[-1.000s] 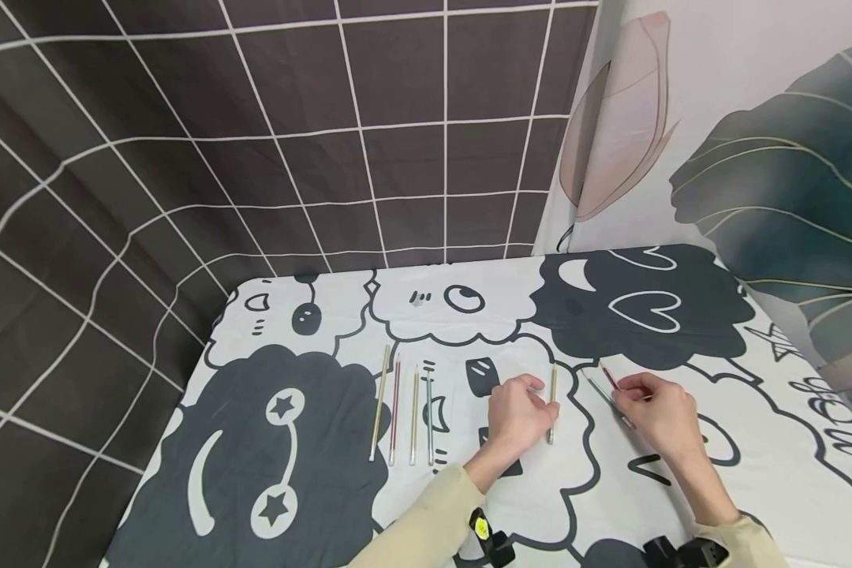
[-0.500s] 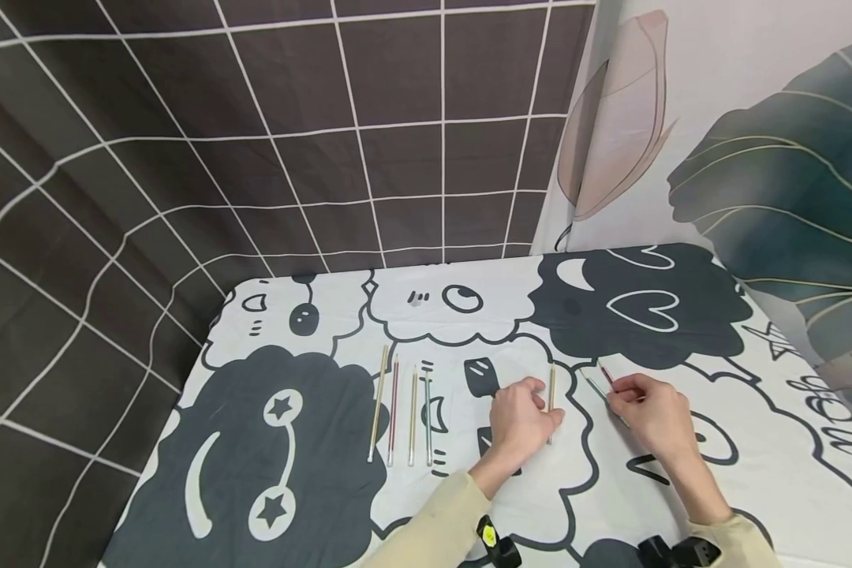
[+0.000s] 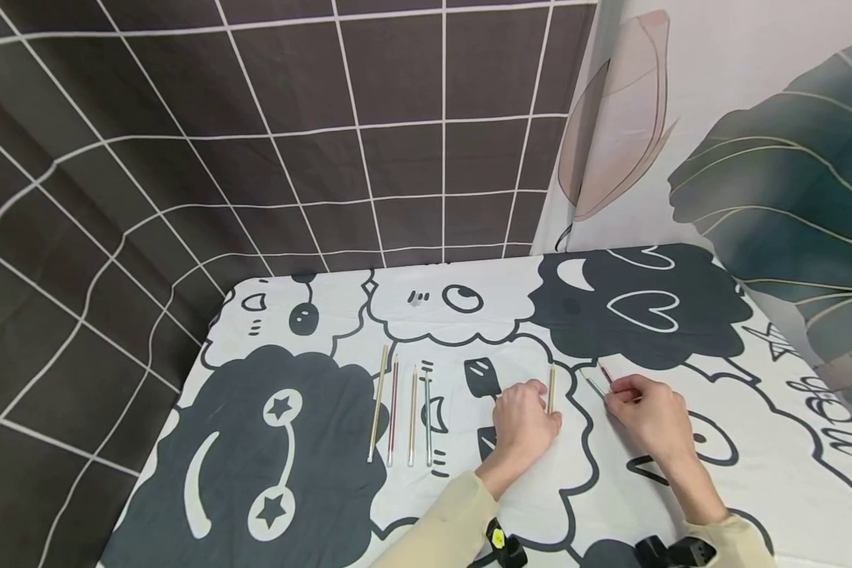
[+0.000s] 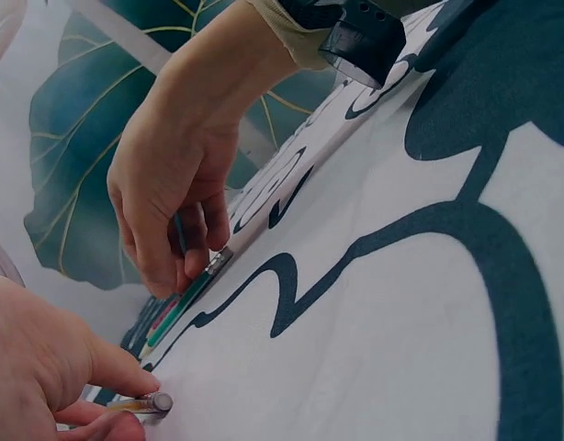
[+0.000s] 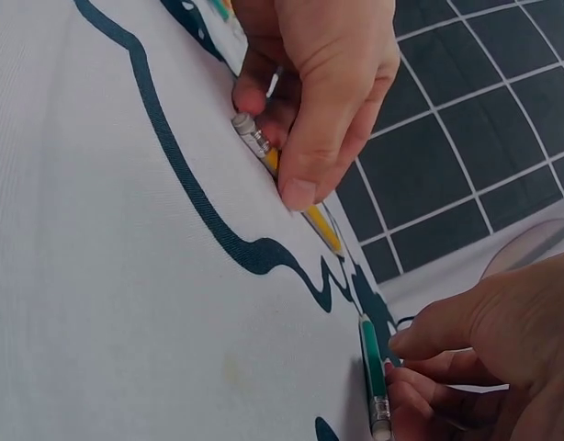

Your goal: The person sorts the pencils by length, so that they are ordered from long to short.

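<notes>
My left hand (image 3: 524,426) pinches a yellow pencil (image 5: 321,228) near its eraser end, thumb on one side and fingers on the other. In the head view the pencil's pointed end faces away from me and its lower part is hidden by the hand. To the right, my right hand (image 3: 653,414) curls over a red pencil (image 3: 605,371), which shows between thumb and fingertips. A green pencil (image 5: 372,363) lies on the cloth right beside those fingers, its eraser end toward me. In the left wrist view the green and red pencils lie close together under the right hand (image 4: 172,175).
Left of my hands several pencils lie roughly parallel: a gold one (image 3: 379,404), a red one (image 3: 394,410), another gold one (image 3: 412,414) and a green one (image 3: 428,418). A patterned cloth (image 3: 468,505) covers the surface. A dark grid curtain (image 3: 397,158) hangs behind.
My left hand has shifted slightly right onto the yellow pencil and now covers its lower end. My right hand has edged left, hiding the lower part of the green pencil in the head view.
</notes>
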`<state>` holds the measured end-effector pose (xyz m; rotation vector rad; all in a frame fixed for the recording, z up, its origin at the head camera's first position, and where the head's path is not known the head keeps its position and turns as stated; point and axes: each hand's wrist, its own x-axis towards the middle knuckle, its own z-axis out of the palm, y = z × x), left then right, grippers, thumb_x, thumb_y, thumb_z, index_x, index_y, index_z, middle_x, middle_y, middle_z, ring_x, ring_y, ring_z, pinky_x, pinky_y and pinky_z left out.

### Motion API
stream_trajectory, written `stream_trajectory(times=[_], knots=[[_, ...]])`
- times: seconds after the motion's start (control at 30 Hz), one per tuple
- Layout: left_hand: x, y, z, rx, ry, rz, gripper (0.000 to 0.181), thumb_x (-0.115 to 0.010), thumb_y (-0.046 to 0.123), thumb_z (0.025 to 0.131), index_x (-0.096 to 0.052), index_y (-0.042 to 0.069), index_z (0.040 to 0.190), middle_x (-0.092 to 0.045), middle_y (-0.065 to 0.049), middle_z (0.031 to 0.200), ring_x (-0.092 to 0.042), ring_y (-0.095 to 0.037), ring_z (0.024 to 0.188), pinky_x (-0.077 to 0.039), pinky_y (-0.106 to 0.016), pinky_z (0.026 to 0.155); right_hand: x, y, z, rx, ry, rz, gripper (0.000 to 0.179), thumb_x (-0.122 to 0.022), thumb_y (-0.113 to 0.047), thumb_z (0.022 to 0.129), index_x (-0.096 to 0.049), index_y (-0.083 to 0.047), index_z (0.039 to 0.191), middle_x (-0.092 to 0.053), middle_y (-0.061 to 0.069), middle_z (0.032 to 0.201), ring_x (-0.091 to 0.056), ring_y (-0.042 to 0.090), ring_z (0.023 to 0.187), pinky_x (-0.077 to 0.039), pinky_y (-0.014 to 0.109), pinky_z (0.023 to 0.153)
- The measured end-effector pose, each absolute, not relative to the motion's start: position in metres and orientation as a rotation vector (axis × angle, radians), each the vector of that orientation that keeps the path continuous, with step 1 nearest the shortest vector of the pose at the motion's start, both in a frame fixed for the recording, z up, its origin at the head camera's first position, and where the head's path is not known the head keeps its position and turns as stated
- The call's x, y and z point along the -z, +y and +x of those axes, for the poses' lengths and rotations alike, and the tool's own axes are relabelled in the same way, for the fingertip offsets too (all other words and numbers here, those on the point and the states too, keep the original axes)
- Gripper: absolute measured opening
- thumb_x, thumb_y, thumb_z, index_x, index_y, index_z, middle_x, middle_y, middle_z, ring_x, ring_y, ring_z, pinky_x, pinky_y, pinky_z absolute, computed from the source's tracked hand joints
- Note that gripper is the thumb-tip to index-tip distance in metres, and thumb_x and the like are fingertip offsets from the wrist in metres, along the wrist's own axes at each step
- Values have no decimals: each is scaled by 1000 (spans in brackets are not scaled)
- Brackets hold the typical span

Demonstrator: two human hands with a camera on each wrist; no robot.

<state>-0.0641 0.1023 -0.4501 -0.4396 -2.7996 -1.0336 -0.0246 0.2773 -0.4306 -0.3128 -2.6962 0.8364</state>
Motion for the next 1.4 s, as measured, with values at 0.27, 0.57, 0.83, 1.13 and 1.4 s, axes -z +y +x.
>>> stream_trajectory(times=[0.27, 0.57, 0.83, 1.13, 1.4], knots=[[445, 100, -67, 1086, -2787, -499, 19, -75, 5, 65, -74, 7, 83, -66, 4, 62, -68, -18, 69, -48, -27, 61, 429, 276, -25, -813, -2714, -309, 9, -69, -1, 77, -70, 4, 84, -65, 4, 68, -56, 18, 57, -41, 36, 53], [442, 95, -72, 1306, -2823, -455, 22, -75, 3, 65, -76, 6, 86, -66, 5, 61, -60, -9, 61, -42, -22, 58, 428, 273, -26, -786, -2743, -327, 9, -68, -1, 77, -70, 5, 84, -63, 5, 67, -56, 21, 58, -39, 36, 52], [438, 93, -74, 1485, -2855, -407, 20, -74, -1, 65, -75, 6, 84, -66, 5, 60, -57, -4, 55, -41, -21, 58, 427, 271, -26, -733, -2782, -337, 10, -68, 0, 77, -69, 5, 85, -62, 6, 67, -52, 21, 57, -37, 35, 49], [435, 90, -73, 1760, -2819, -246, 22, -73, -3, 67, -74, 7, 87, -67, 1, 65, -58, -5, 57, -44, -23, 56, 428, 271, -27, -689, -2827, -295, 11, -69, 2, 77, -69, 6, 88, -61, 4, 67, -51, 22, 56, -37, 35, 47], [431, 86, -73, 1968, -2749, -121, 22, -73, -3, 70, -74, 10, 87, -68, 0, 70, -59, -8, 57, -44, -25, 52, 429, 272, -28, -684, -2826, -267, 12, -71, 3, 76, -71, 5, 88, -61, 3, 67, -51, 22, 58, -37, 36, 49]])
